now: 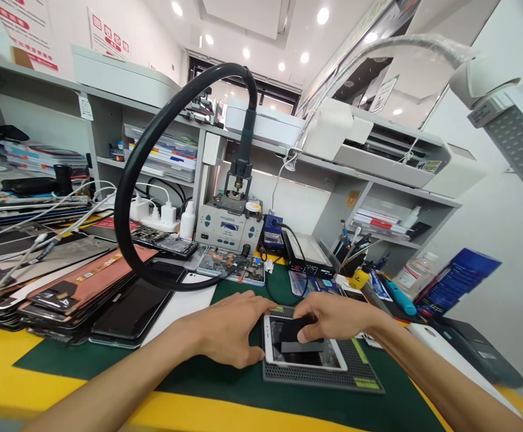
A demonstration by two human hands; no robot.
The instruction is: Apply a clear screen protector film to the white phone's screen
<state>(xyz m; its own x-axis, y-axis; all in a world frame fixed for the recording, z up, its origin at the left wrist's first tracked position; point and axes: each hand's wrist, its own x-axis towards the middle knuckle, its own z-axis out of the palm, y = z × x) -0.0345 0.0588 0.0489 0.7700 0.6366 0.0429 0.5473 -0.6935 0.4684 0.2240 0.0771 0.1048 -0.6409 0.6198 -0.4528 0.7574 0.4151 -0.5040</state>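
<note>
A white-framed tablet (304, 365) with a dark, smudged screen lies on a dark grey textured pad (322, 377), which rests on the green mat (225, 384). My right hand (331, 317) is closed around a flat-edged black block (292, 337), which is pressed to the screen; its exact kind is unclear. At the tablet's left side is my left hand (232, 330), fingers stretched out and thumb spread. Its thumb tip touches or nearly touches the tablet's lower left edge, and its fingertips reach the pad's upper left corner.
Stacked phone and tablet parts (68, 294) crowd the left. A thick black hose (129, 180) arches over them from a grey soldering station (228, 225). Tools and a blue packet (457, 282) stand to the right. A lamp (517, 120) hangs at upper right.
</note>
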